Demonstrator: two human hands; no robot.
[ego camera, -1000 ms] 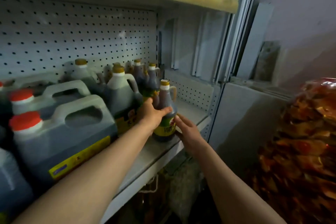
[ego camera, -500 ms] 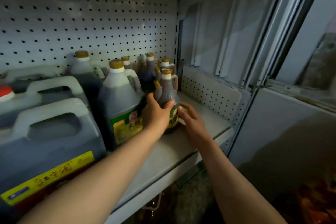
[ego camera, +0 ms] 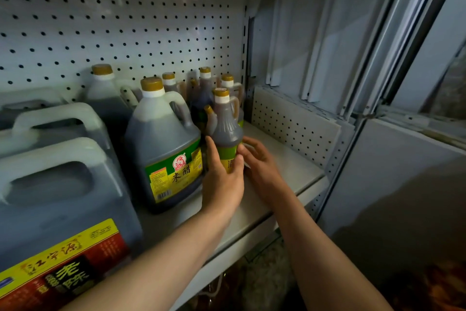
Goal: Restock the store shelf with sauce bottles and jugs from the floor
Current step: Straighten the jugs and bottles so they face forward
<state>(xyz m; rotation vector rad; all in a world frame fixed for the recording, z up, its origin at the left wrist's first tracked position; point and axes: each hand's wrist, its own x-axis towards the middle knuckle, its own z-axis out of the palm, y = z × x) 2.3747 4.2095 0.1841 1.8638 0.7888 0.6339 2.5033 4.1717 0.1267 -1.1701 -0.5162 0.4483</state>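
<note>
Small sauce bottle (ego camera: 226,131): ribbed translucent plastic, dark liquid, gold cap, loop handle, green-yellow label. It stands upright on the smooth grey shelf (ego camera: 280,159), just right of a rounded vinegar jug (ego camera: 164,149). Left hand (ego camera: 222,179) wraps its lower body, thumb across the label. Right hand (ego camera: 259,162) touches the bottle's right side, fingers loosely bent; whether it grips, cannot tell. More gold-capped bottles (ego camera: 205,88) crowd behind. Square handled jugs (ego camera: 63,184) fill the left. White perforated back panel (ego camera: 126,20) behind.
</note>
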